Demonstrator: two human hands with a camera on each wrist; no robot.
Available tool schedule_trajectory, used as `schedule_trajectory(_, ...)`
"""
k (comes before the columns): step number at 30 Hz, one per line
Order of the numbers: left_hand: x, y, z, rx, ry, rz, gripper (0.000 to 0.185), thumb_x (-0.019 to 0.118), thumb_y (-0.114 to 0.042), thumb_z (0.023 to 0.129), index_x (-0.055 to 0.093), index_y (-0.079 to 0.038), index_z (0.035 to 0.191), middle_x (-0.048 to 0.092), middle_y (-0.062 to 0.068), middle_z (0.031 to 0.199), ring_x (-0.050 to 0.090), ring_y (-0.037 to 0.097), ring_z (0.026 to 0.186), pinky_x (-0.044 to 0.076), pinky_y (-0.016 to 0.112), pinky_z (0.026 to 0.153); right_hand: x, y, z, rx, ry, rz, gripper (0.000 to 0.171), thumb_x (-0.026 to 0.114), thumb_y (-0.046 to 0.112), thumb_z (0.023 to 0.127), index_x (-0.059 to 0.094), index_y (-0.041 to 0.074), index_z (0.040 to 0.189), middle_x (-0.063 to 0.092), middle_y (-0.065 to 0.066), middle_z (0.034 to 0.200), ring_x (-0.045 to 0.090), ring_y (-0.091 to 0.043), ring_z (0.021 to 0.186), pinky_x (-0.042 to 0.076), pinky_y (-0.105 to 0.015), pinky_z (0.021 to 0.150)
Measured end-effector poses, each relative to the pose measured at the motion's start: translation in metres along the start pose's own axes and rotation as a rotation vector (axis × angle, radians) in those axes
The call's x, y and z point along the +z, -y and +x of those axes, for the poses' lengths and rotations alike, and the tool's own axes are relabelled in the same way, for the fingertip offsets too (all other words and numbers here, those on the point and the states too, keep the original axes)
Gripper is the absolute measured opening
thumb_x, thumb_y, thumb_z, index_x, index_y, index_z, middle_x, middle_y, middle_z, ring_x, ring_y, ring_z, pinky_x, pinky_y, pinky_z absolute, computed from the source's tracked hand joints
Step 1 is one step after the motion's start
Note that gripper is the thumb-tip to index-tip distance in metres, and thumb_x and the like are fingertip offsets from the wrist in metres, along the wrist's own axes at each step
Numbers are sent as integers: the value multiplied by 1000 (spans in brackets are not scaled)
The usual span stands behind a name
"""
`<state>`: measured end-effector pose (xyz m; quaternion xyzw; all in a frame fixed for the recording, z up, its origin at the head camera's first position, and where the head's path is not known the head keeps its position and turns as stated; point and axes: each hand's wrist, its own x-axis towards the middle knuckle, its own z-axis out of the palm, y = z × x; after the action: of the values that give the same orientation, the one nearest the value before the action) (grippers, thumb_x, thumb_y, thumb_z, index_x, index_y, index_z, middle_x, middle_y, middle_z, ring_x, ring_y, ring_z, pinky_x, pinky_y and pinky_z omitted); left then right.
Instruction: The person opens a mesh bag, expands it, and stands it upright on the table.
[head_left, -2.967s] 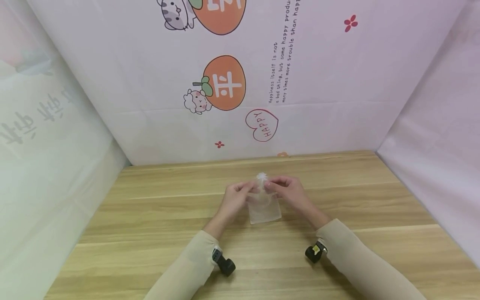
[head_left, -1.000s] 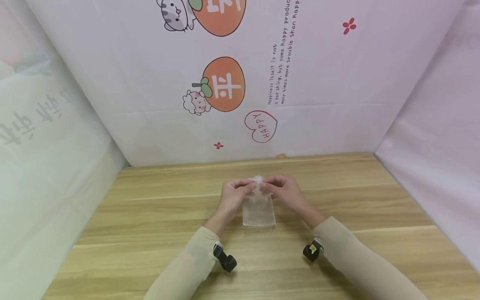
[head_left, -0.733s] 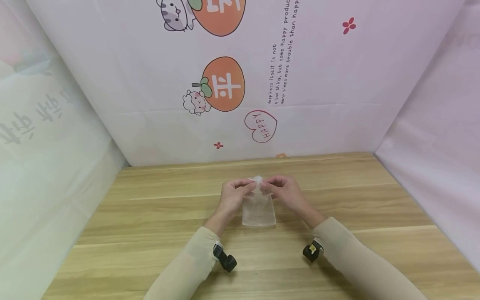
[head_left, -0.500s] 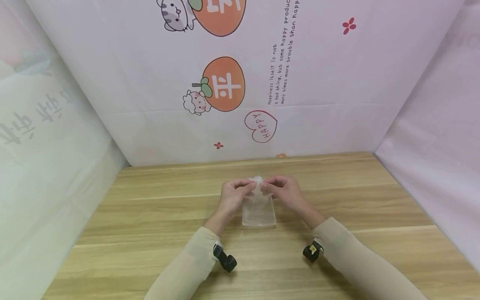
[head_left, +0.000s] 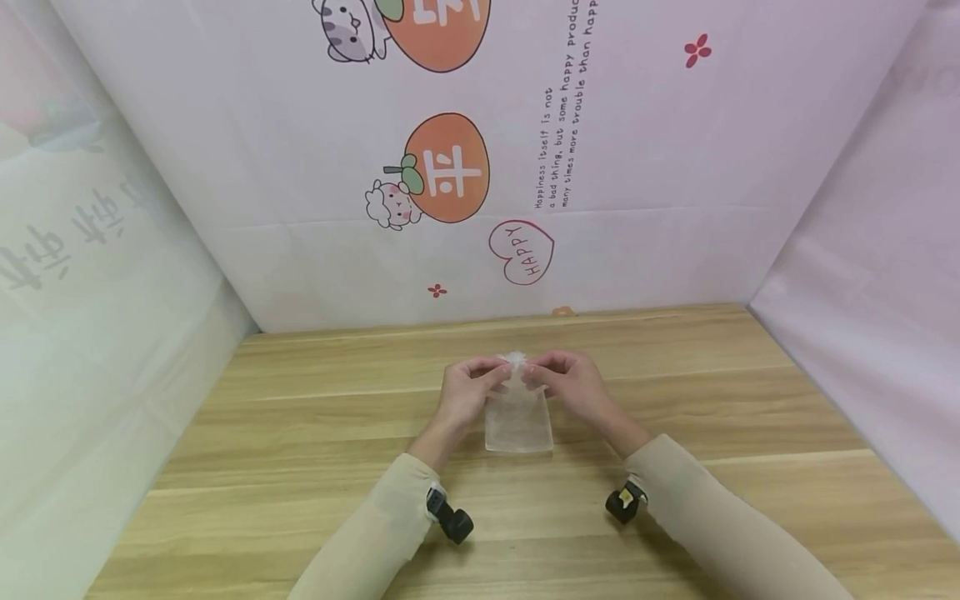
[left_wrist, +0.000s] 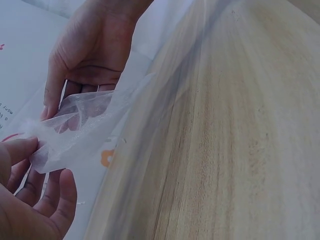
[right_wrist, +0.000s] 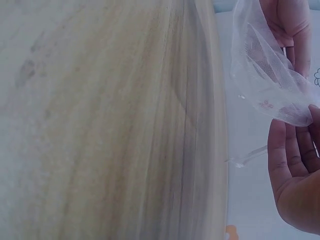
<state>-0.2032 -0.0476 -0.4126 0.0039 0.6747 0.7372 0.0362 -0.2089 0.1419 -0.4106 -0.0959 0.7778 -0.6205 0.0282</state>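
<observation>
Printed sheeting with orange fruits, a cartoon cat and a "HAPPY" heart (head_left: 522, 252) walled in a pale wood table (head_left: 300, 433) on three sides. Over the table's middle, a small sheer white pouch (head_left: 517, 421) hung from both hands, its frilled mouth up and its lower edge near the wood; whether it touched the table could not be told. At the pouch's top, the left hand (head_left: 467, 392) pinched the left side and the right hand (head_left: 570, 385) pinched the right, fingertips nearly meeting. Both wrist views showed the gauzy mesh stretched between the fingers. Beige sleeves covered both forearms, each carrying a small black camera (head_left: 452, 522) at the wrist.
</observation>
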Motion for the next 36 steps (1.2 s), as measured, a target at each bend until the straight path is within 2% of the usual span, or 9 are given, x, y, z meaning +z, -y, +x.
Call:
schedule_trajectory(4, 0, 2, 1, 3, -12, 6, 21, 76, -10, 91, 72, 5, 104, 72, 6, 91, 67, 15, 72, 57, 27, 66, -1, 1, -1, 0, 2, 10, 14, 69, 9, 95, 71, -4, 100, 74, -12, 94, 70, -20, 82, 59, -35, 69)
schedule_trajectory(14, 2, 5, 2, 28, -34, 15, 17, 73, -4, 92, 71, 9, 101, 72, 7, 82, 65, 13, 65, 53, 22, 59, -1, -1, -1, 2, 1, 17, 16, 68, 10, 96, 71, -5, 100, 74, -13, 94, 70, -20, 82, 60, -35, 70)
schedule_trajectory(23, 1, 7, 6, 25, -23, 38, 16, 70, -2, 93, 69, 12, 102, 73, 16, 88, 64, 14, 64, 54, 25, 60, -1, -2, 0, 16, -5, 18, 17, 69, 10, 96, 71, -6, 100, 74, -12, 92, 70, -20, 81, 60, -35, 70)
schedule_trajectory(30, 0, 4, 2, 2, -46, 63, 18, 74, -12, 92, 73, 3, 102, 73, 5, 84, 64, 11, 63, 47, 20, 54, -3, 3, -2, 21, -9, 13, 18, 67, 10, 97, 69, -8, 101, 73, -15, 95, 70, -24, 85, 60, -38, 73)
schedule_trajectory(36, 0, 5, 2, 11, -50, 60, 16, 74, -10, 92, 73, 3, 101, 73, 5, 82, 64, 11, 61, 47, 20, 53, -3, 3, -3, 5, -3, 26, 17, 67, 9, 97, 69, -8, 101, 73, -15, 95, 70, -23, 84, 60, -38, 74)
